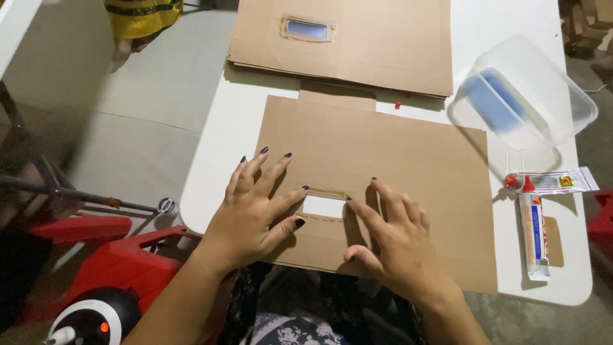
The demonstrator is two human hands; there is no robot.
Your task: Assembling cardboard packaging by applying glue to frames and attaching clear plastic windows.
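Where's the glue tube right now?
In the head view, the glue tube lies on the white table at the right, just past the cardboard sheet and below the clear plastic container.

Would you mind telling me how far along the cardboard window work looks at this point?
Done: the top sheet of the finished stack already has a bluish film window. In hand: the left hand and right hand press flat on the front cardboard sheet around its rectangular cutout, glue lining its edge. Left: no film covers that cutout; the glue tube lies beside it.

White table [223, 160] on grey floor [147, 108]; red plastic stool [128, 262] beside it.
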